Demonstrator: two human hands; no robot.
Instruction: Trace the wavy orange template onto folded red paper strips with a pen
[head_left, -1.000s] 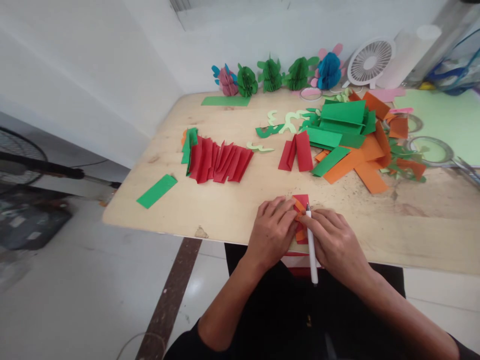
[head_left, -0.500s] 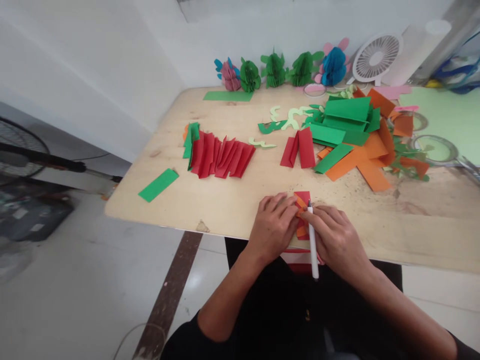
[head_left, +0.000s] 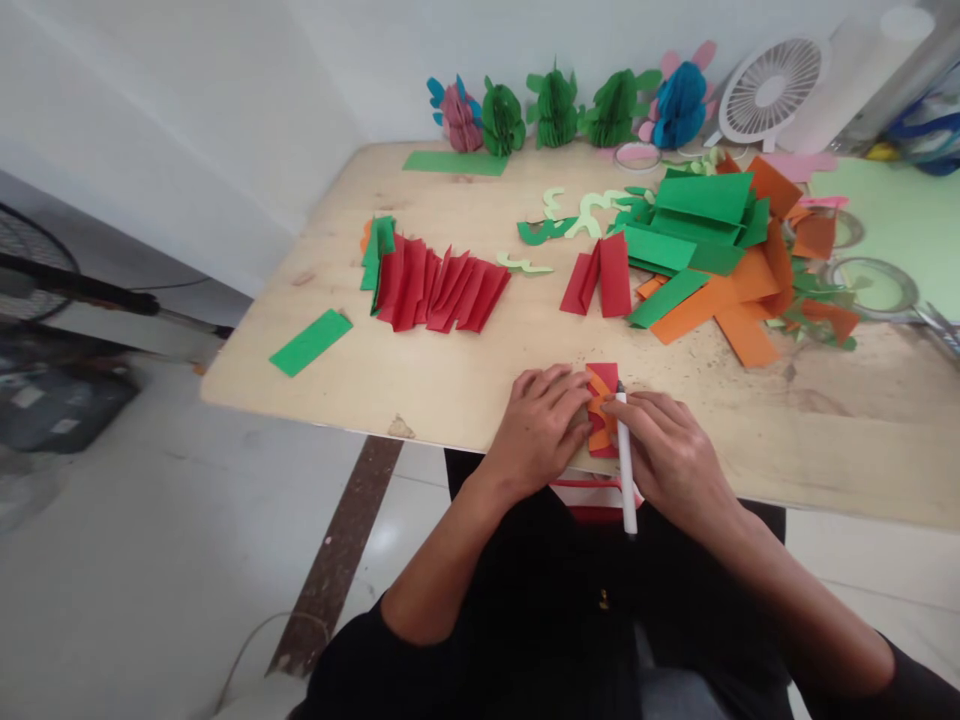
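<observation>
My right hand is closed around a white marker pen, its dark tip pointing up beside a folded red paper. On that red paper lies a curvy orange paper cutout, partly covered by fingers. My left hand rests on the table to the left of it, fingers stretched out and fingertips at the cutout's left edge. Whether the pen tip touches the paper is too small to tell.
Folded red papers stand in a row at left, near a green strip. Green folded papers and orange strips are piled at right. Paper figures and a white fan line the wall. Tape rolls lie far right.
The whole view has shifted slightly, with the table higher in the picture. More of the orange cutout shows between my hands. The pen's tip has moved slightly down along the red paper's right side.
</observation>
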